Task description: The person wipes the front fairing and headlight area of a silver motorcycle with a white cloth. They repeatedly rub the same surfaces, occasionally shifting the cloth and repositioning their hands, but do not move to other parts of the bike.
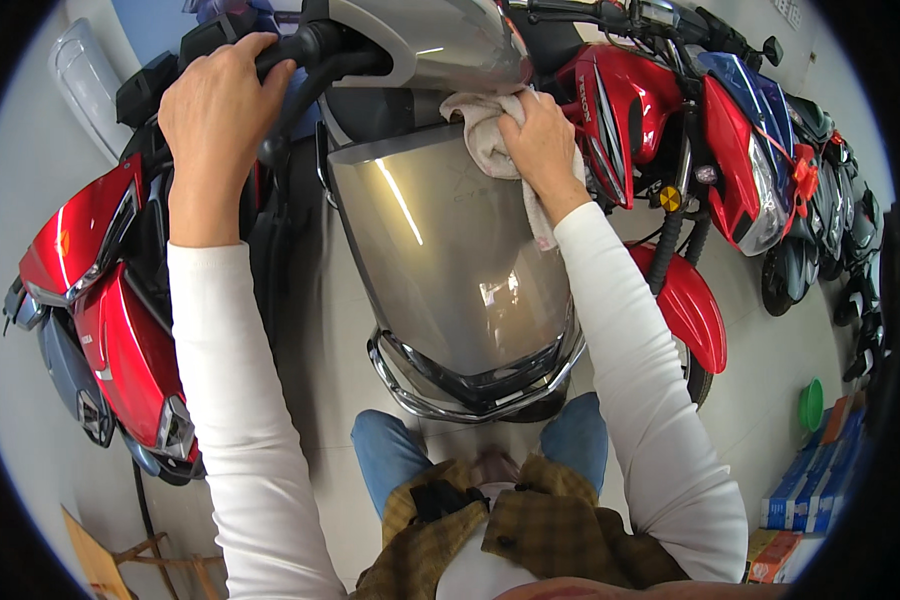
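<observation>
A bronze-grey scooter front panel [440, 260] stands straight ahead of me, with a chrome bar [440, 408] around its lower edge. My left hand [220, 105] is closed around the black handlebar [295, 52] at the upper left of the scooter. At the panel's upper right corner, my right hand [542, 145] grips a crumpled whitish cloth [485, 135] and presses it against the surface. One end of the cloth hangs down below my wrist. Above the panel sits the scooter's grey handlebar cover [445, 45].
Close on the left stands a red scooter [125, 350]. A red motorcycle [610, 120] is close on the right, with more motorcycles [830, 190] lined up beyond. Blue boxes [815, 475] and a green bowl [811, 405] are at the lower right. A wooden frame [100, 555] stands lower left.
</observation>
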The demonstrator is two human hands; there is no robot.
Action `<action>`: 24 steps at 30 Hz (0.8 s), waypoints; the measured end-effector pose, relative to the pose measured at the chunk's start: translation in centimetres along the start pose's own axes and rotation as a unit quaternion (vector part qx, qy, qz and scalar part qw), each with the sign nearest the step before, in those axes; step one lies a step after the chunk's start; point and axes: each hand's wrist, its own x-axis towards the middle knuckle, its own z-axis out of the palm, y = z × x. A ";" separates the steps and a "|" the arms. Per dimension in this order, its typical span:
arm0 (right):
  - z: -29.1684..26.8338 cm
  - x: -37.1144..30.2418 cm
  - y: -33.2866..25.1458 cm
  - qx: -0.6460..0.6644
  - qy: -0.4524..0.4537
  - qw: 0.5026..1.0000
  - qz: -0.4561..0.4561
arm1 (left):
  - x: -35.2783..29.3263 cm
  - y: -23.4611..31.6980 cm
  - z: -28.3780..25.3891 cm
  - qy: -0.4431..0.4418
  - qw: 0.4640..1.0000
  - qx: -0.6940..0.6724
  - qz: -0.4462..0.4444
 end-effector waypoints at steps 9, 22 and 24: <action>1.4 -3.8 -11.3 0.002 -0.035 0.982 -0.186 | -3.3 0.3 0.9 0.160 0.976 -0.138 0.058; 1.5 -9.5 -12.8 0.093 0.005 0.956 -0.277 | -19.1 11.6 7.9 0.012 0.842 -0.500 -0.199; 0.9 -9.5 -11.3 0.077 0.019 0.958 -0.275 | -19.0 12.9 9.0 0.030 0.854 -0.491 -0.171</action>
